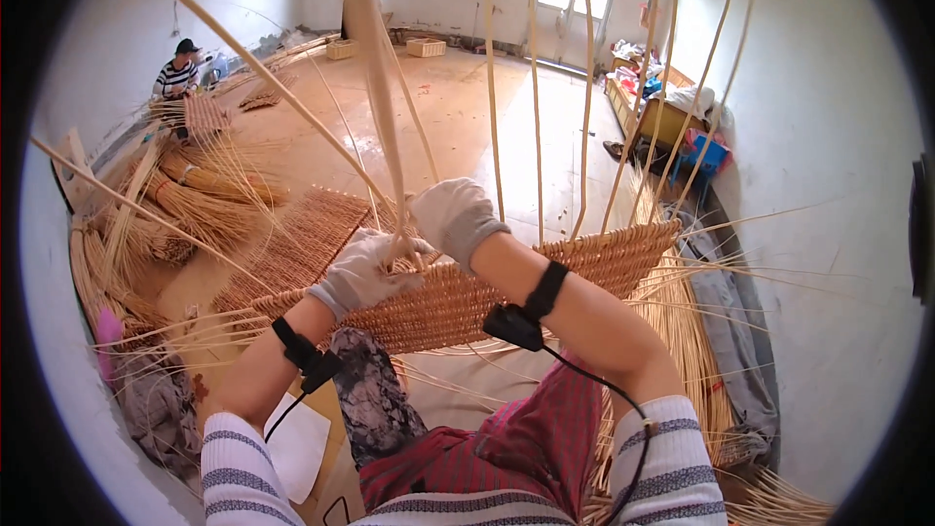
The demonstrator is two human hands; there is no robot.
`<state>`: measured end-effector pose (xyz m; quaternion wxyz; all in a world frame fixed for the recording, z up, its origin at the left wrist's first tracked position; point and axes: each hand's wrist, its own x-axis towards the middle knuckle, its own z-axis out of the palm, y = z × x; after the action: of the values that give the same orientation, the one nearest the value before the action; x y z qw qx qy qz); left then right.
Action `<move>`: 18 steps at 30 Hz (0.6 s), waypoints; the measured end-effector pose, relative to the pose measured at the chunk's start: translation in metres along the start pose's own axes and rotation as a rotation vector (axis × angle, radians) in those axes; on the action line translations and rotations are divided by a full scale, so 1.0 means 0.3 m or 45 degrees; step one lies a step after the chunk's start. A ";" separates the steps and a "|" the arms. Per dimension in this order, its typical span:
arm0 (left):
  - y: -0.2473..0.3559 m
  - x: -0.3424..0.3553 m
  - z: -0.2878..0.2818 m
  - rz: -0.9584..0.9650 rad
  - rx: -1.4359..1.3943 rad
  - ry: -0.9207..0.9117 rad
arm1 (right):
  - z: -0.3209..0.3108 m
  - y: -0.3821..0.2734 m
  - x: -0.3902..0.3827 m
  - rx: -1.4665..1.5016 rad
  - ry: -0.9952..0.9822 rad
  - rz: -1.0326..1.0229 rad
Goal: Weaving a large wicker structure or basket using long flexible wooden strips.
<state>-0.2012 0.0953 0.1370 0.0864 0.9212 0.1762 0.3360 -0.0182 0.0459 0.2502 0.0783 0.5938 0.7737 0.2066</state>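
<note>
A brown woven wicker panel (pixel 438 307) stands tilted across my lap, with thin pale rods (pixel 539 117) rising from its upper edge. My left hand (pixel 365 268), in a light grey glove, is closed around pale rods at that edge. A thick rod (pixel 375 68) runs up from there, close to the camera. Just right of it and slightly higher, my right hand (pixel 453 214), gloved too, is curled closed at the panel's edge. Its fingertips are turned away, so what they grip is hidden. Loose rod ends stick out from both sides of the panel.
Another woven panel (pixel 297 244) lies beyond my left hand. Bundles of wicker rods (pixel 185 185) are heaped at the left, and long rods (pixel 696 351) lie at the right. A person (pixel 177 76) sits working at the far left. A blue stool (pixel 706 151) stands along the right wall.
</note>
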 end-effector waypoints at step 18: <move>0.051 0.086 0.053 0.142 -0.074 0.091 | 0.697 0.079 -0.526 2.600 1.245 0.610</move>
<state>-0.1684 0.0905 0.1443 0.0878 0.9142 0.1179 0.3778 0.1239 -0.0518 0.0519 -0.7869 0.3686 0.3956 -0.2975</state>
